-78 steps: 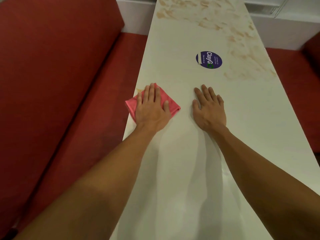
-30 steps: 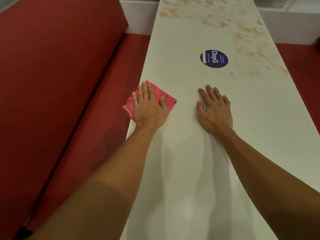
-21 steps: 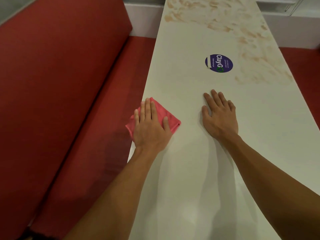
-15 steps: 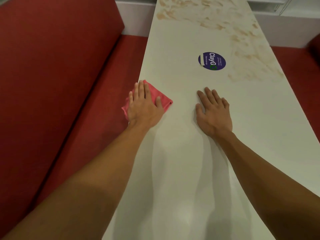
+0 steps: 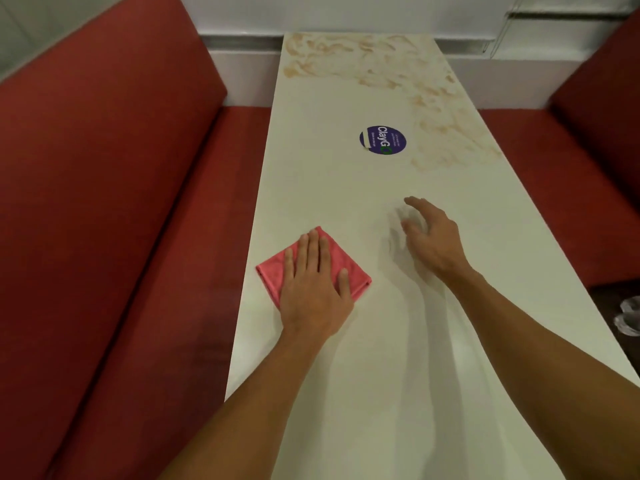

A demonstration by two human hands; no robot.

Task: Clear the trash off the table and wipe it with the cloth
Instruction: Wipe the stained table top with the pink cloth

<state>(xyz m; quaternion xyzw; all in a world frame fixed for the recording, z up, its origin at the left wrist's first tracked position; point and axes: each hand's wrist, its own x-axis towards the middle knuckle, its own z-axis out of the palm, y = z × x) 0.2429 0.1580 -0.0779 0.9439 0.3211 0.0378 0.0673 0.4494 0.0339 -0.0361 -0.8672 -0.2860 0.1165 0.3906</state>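
**A:** Where is the cloth (image 5: 272, 273)?

**B:** At the table's (image 5: 381, 375) left edge, on the near half. The left hand (image 5: 313, 292) lies flat on it, fingers straight and together, pressing rather than gripping. It is pink, folded into a small square and turned like a diamond, with one corner pointing at the far end.

**A:** And the other hand?

**B:** The right hand (image 5: 433, 244) is near the table's middle line, level with the cloth and apart from it. It holds nothing. It is blurred, but the fingers look loosely spread and seem slightly raised off the surface.

**A:** What is left to wipe?

**B:** Brown smears (image 5: 381, 71) cover the far end and trail down the right edge to just past the round blue sticker (image 5: 382, 140). So the dirt lies ahead and to the right of the cloth, running along the table's length.

**A:** Which hand is nearer to it?

**B:** The right, but the left has the cloth. I'd judge the next stroke is a long push forward and across, toward the far right corner.

**A:** Any trash?

**B:** None on top. Something clear and crumpled (image 5: 628, 317) sits beyond the right edge.
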